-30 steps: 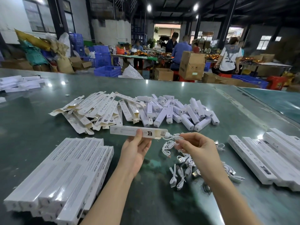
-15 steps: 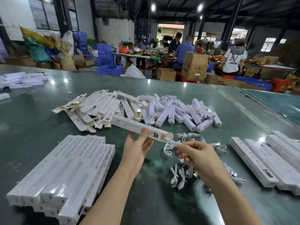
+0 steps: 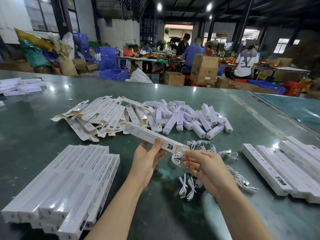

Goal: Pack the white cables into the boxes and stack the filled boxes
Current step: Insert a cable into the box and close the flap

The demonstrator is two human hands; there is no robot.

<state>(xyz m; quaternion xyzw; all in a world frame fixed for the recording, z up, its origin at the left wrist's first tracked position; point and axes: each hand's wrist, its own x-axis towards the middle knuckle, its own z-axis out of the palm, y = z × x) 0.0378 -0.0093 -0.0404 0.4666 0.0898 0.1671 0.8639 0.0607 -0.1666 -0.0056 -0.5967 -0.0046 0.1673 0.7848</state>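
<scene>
My left hand [image 3: 149,158] grips a long white box [image 3: 147,135] above the green table, its open end pointing right. My right hand [image 3: 202,165] pinches a coiled white cable [image 3: 180,151] at that open end, partly inside the flap. More loose white cables [image 3: 214,153] lie just beyond and below my right hand, with two bundled ones [image 3: 187,187] near my wrist. A stack of long white boxes [image 3: 69,184] lies at the lower left.
Flat unfolded box sleeves [image 3: 97,116] and small white boxes [image 3: 188,116] are heaped in the table's middle. Another row of long boxes [image 3: 287,168] lies at the right. More white boxes [image 3: 19,86] sit far left. People work at tables beyond.
The box has tilted, its far end swinging up and away. My right hand has brought the cable to the box's open end.
</scene>
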